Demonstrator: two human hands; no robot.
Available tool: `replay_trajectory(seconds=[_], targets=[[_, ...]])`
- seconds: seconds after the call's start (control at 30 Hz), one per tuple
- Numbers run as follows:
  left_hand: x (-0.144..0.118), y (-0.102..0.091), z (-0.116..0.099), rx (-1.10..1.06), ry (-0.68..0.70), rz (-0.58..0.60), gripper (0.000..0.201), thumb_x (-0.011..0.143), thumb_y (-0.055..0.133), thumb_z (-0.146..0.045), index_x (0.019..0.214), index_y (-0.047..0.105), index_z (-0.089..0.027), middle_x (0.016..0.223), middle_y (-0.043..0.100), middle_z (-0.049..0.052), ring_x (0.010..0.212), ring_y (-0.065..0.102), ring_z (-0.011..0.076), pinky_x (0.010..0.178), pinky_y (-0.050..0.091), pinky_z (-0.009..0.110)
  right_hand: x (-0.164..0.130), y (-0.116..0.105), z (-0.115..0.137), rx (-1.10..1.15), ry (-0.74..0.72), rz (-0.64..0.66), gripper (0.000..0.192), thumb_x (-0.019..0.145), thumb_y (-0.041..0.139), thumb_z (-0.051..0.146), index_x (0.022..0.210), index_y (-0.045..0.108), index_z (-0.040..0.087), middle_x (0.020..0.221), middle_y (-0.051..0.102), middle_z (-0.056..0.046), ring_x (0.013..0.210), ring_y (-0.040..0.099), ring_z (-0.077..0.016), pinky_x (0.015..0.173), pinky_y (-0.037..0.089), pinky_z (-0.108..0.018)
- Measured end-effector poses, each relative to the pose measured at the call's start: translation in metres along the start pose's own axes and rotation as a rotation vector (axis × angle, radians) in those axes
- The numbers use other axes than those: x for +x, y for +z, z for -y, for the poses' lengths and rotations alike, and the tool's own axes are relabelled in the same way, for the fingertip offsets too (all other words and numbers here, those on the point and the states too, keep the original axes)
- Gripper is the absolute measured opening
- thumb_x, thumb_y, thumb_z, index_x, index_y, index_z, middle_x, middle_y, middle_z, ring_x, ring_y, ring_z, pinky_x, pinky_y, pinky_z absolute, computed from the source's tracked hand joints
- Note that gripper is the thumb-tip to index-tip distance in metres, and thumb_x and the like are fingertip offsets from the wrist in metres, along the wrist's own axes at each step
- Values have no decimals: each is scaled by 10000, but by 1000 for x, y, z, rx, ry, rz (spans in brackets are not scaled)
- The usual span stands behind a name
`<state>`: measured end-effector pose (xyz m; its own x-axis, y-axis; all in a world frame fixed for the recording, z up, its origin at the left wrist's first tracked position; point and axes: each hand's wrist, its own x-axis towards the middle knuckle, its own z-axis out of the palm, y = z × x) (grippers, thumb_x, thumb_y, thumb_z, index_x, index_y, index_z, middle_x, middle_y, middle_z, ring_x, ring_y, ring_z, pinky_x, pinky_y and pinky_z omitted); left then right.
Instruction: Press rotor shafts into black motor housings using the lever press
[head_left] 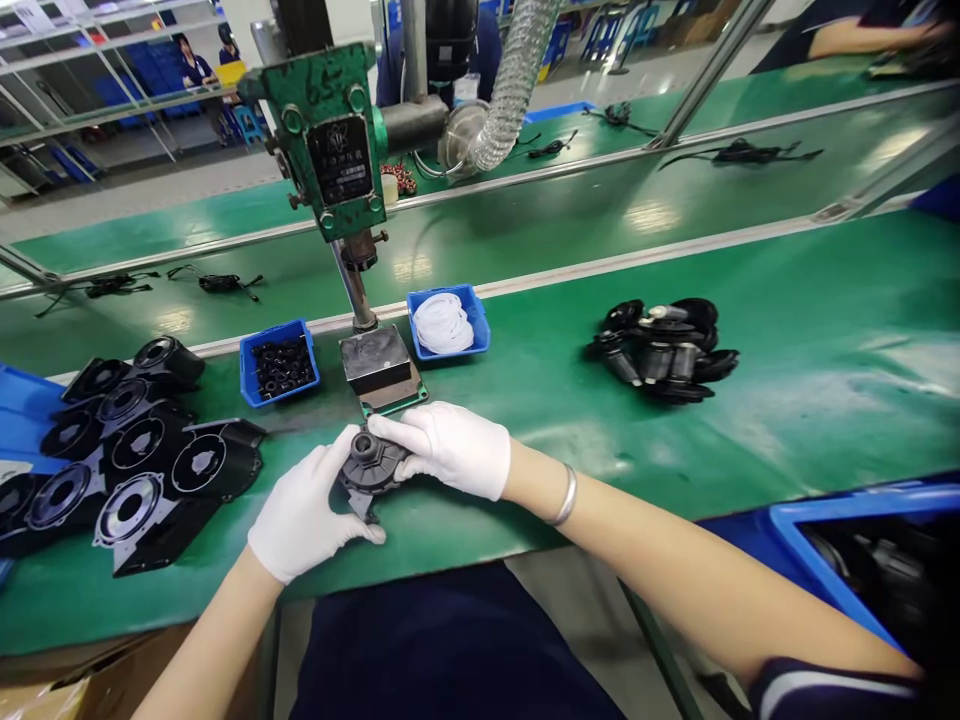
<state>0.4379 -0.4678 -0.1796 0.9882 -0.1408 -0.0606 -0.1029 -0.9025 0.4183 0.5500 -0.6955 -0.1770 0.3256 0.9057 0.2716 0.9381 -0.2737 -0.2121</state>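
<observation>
While both gloved hands close round it, the dark round part (371, 466) sits on the green worktop (787, 400) close to its near edge, about mid-width. Left hand (311, 515) grips the part's left/lower side, thumb laid along the bottom; right hand (450, 448) covers its right side w/ fingertips up at the raised hub on top. Both hands grasping, white gloves on, a metal bangle (564, 497) on the right wrist.

Just behind the part, toward the far edge: a dark block fixture (375, 362) on a green base plate, under the column of the green press (330, 140). Left of the fixture, a blue bin w/ small black pieces (279, 368); right of it, a blue bin w/ white rings (448, 322).

At the worktop's left end, a spread of black housings (127, 450) w/ round openings, overlapping. Right of centre, well apart from the hands, a heap of black & metal parts (664, 350). At the near right corner, a blue crate (840, 540) below the edge; contents too dark to tell.
</observation>
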Motion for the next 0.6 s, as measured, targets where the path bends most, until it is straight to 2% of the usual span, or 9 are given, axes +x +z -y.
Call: replay_trajectory(seconds=[0.13, 0.27, 0.37, 0.4, 0.47, 0.53, 0.6], targets=[[0, 1, -2, -14, 11, -15, 1189, 579, 888, -422, 1523, 172, -316, 1201, 588, 67, 1125, 589, 333, 920, 504, 408, 1, 3, 2, 0, 13, 10, 577, 976, 456, 490, 1413, 408, 116, 824, 589, -61, 646, 509, -198, 593, 414, -312], [-1, -3, -7, -5, -23, 6, 1158, 615, 859, -429, 1531, 163, -296, 1229, 575, 92, 1144, 570, 355, 921, 497, 449, 1, 4, -1, 27, 30, 17, 600, 973, 452, 503, 1437, 396, 128, 852, 589, -69, 671, 522, -203, 614, 440, -322], [-6, -4, -3, -73, -37, -2, 1133, 627, 843, -445, 1530, 171, -312, 1261, 559, 88, 1168, 554, 350, 948, 484, 461, -4, -1, -3, 115, 69, 2, 599, 952, 484, 524, 1438, 424, 179, 975, 616, -105, 783, 582, -229, 711, 497, -377], [-7, -2, -1, -129, -46, -20, 1129, 625, 838, -464, 1528, 176, -319, 1288, 544, 86, 1149, 565, 337, 948, 488, 457, -8, -1, -2, 183, 115, -36, 599, 941, 504, 533, 1435, 435, 200, 1061, 619, -122, 875, 604, -245, 784, 511, -408], [-6, 8, 3, -323, -62, -108, 1055, 689, 762, -548, 1529, 172, -305, 1372, 491, 99, 1054, 612, 287, 923, 511, 438, -16, 3, 5, 397, 299, -189, 590, 942, 502, 542, 1442, 425, 239, 1247, 586, -133, 1094, 591, -264, 947, 492, -457], [1, 23, -1, -575, -98, -257, 822, 861, 509, -629, 1522, 202, -249, 1442, 438, 124, 1027, 628, 240, 937, 516, 419, -23, 15, 19, 651, 537, -364, 567, 971, 425, 546, 1456, 398, 253, 1344, 556, -124, 1225, 552, -253, 1046, 457, -469], [9, 37, -18, -773, -171, -388, 649, 977, 167, -579, 1472, 314, -186, 1457, 444, 130, 1195, 563, 235, 1042, 459, 421, -26, 31, 37, 822, 678, -449, 552, 986, 347, 555, 1434, 426, 241, 1359, 566, -125, 1249, 554, -255, 1069, 459, -477]])
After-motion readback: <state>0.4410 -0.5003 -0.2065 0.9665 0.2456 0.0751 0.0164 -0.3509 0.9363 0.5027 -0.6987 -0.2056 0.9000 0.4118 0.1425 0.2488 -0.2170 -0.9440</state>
